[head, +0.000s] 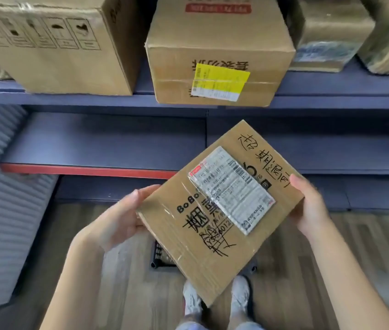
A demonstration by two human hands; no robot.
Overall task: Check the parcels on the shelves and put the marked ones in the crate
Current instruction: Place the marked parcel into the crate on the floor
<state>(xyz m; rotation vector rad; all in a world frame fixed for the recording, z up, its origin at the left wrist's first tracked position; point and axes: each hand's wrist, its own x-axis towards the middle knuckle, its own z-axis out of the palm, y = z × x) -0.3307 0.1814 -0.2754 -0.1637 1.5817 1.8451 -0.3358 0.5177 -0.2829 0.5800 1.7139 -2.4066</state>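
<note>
Right of the frame's centre, a flat cardboard parcel scrawled with black marker sits gripped between left hand and right hand, apparently under inspection; next it likely goes down into the dark crate partly hidden beneath.

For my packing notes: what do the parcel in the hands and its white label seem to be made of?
Parcel: brown corrugated cardboard, matte, judging by its fibrous colour; clear glossy tape strips shine across it.
White label: probably printed paper under clear film or tape, since it glints and wrinkles.
Left hand and right hand hold the parcel's edges.
</note>
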